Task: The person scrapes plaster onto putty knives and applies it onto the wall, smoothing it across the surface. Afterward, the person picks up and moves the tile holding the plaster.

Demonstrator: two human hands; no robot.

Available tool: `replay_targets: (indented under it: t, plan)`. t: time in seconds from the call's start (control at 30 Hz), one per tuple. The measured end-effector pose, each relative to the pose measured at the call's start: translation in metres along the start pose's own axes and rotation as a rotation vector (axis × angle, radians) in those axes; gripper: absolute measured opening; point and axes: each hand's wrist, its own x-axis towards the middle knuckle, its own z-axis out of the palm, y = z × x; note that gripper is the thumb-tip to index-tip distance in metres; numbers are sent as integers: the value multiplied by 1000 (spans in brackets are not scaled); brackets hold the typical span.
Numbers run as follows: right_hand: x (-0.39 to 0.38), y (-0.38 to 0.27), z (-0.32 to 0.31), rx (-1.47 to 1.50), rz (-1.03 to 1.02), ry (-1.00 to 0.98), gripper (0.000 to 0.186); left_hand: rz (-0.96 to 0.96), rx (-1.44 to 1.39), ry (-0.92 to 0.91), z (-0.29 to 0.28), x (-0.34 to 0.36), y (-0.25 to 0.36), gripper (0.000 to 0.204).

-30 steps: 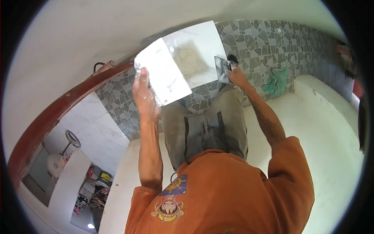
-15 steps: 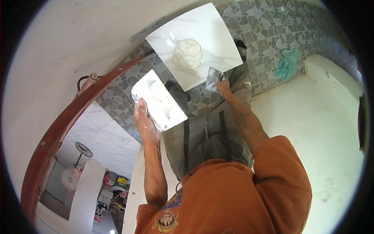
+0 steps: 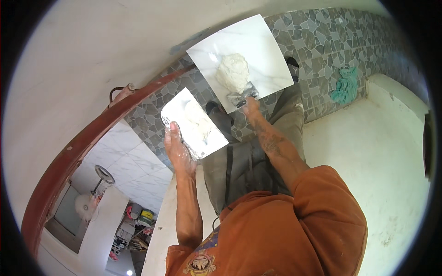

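Observation:
My left hand (image 3: 177, 149) grips the lower left edge of a small white board (image 3: 215, 143), with the thumb on top. A smear of cream-coloured putty (image 3: 198, 120) lies along the board. In my right hand (image 3: 251, 108) is a putty knife (image 3: 244, 94), its broad grey blade at the near edge of a large putty mound (image 3: 233, 70). That mound sits on a big white marbled tile (image 3: 266, 48) in front of me. The blade covers part of the mound's near side, and my right fingers partly hide the handle.
Grey stone-patterned flooring (image 3: 317, 55) surrounds the tile. A green cloth (image 3: 345, 86) lies at the right beside a low pale ledge (image 3: 340, 138). A reddish-brown rail (image 3: 92, 131) curves along the left. Below it, a fan (image 3: 84, 209) and assorted supplies (image 3: 133, 230) are visible.
My right hand has brought the putty knife leftward, from beside the big tile onto it at the mound's edge. The left hand still holds the board. The whole view has shifted slightly.

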Motion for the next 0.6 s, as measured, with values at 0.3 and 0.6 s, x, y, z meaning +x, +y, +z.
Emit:
replay_targets:
  t: [0.3,0.6]
  plan:
    - [-15,-76,26,77,-35,-298,8,44,-8,63,18,-14,10,41]
    - [-141,-190,49,-129,-92,-914,36,106,-76,67,39,-25,22,40]
